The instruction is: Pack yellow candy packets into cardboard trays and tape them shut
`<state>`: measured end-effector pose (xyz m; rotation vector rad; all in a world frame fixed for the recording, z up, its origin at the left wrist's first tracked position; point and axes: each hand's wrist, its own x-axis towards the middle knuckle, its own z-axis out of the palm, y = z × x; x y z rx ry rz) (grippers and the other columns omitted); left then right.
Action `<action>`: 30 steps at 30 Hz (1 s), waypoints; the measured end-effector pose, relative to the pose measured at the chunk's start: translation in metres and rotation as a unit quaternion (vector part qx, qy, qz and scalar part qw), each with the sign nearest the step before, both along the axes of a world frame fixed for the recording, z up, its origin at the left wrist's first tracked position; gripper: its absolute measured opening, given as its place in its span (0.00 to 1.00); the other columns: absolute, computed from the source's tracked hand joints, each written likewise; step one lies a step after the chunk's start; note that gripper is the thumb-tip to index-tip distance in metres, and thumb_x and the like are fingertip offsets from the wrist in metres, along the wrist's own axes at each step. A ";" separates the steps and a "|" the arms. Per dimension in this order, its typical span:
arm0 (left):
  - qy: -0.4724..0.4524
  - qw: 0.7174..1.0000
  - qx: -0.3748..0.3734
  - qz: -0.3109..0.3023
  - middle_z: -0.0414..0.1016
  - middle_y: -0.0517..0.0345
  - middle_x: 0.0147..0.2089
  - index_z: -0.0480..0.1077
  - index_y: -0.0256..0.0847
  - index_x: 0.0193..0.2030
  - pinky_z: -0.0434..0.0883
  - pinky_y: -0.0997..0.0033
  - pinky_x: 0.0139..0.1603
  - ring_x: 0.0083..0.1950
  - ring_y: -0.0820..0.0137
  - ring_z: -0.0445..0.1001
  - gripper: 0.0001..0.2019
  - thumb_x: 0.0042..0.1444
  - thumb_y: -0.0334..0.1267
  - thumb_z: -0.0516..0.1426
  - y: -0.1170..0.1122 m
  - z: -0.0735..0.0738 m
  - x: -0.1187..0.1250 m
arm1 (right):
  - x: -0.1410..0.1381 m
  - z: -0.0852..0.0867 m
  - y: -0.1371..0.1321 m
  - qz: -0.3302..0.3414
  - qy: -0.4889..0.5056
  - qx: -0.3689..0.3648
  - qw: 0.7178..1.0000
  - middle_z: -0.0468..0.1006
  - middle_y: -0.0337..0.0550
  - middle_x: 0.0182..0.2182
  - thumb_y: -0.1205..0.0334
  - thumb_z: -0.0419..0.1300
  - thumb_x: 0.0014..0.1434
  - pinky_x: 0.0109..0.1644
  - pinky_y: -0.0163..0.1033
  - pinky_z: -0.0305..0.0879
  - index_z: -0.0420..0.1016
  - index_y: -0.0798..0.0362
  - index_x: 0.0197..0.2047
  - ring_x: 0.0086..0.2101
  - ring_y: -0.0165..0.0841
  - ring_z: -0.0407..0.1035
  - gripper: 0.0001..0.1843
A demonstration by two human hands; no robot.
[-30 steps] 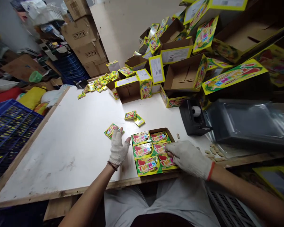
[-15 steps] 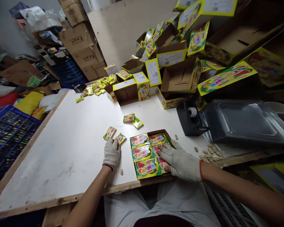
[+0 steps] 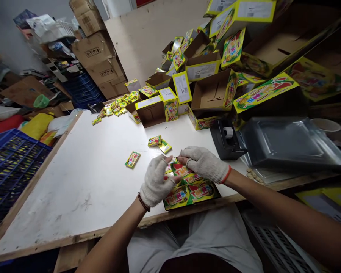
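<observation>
Both my hands wear white knit gloves. My left hand [image 3: 156, 182] and my right hand [image 3: 203, 163] are closed on one yellow-and-green candy packet [image 3: 179, 167], held just above an open brown box [image 3: 213, 195]. The box lies at the near table edge and is filled with several like packets [image 3: 187, 193]. One loose packet [image 3: 132, 159] lies on the white tabletop [image 3: 96, 170] to the left of my hands. Two more loose packets [image 3: 159, 143] lie just beyond them.
A black tape dispenser [image 3: 226, 142] and a grey plastic tray [image 3: 287, 142] stand to the right. Several open yellow cartons [image 3: 187, 87] pile up at the back and right. A heap of packets [image 3: 116, 106] lies at the far edge. A blue crate [image 3: 11, 159] sits left.
My left hand took a loose packet off the table and brought it over the box. My right hand rose from the packed packets to meet it.
</observation>
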<state>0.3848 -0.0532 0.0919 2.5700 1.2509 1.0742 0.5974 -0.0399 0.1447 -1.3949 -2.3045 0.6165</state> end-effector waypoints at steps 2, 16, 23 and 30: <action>-0.025 0.995 -0.033 0.089 0.71 0.42 0.58 0.66 0.39 0.61 0.64 0.53 0.67 0.63 0.56 0.68 0.23 0.62 0.47 0.56 0.022 -0.016 -0.018 | 0.012 -0.011 0.002 -0.048 -0.077 -0.022 0.996 0.77 0.46 0.34 0.61 0.50 0.68 0.42 0.36 0.61 0.76 0.55 0.34 0.36 0.33 0.69 0.16; -0.192 0.866 -0.356 0.294 0.76 0.46 0.46 0.70 0.37 0.50 0.72 0.59 0.50 0.49 0.58 0.74 0.21 0.58 0.51 0.53 0.066 -0.054 -0.099 | 0.009 -0.069 -0.027 -0.038 -0.222 0.009 0.974 0.76 0.53 0.48 0.64 0.55 0.62 0.55 0.51 0.52 0.78 0.54 0.44 0.50 0.46 0.66 0.11; -0.459 0.741 -0.490 0.032 0.77 0.39 0.51 0.70 0.35 0.51 0.76 0.61 0.38 0.44 0.58 0.78 0.30 0.60 0.62 0.50 0.031 -0.006 -0.018 | 0.015 -0.056 -0.005 -0.116 0.063 0.018 0.991 0.75 0.55 0.51 0.59 0.51 0.65 0.54 0.49 0.66 0.70 0.54 0.56 0.50 0.43 0.71 0.19; -0.537 0.707 -0.458 -0.046 0.77 0.51 0.48 0.70 0.41 0.49 0.74 0.66 0.49 0.47 0.64 0.76 0.22 0.56 0.54 0.62 0.011 0.033 0.060 | 0.006 -0.021 0.014 -0.165 0.319 -0.096 0.928 0.69 0.62 0.60 0.44 0.45 0.68 0.51 0.47 0.72 0.37 0.54 0.73 0.51 0.43 0.73 0.39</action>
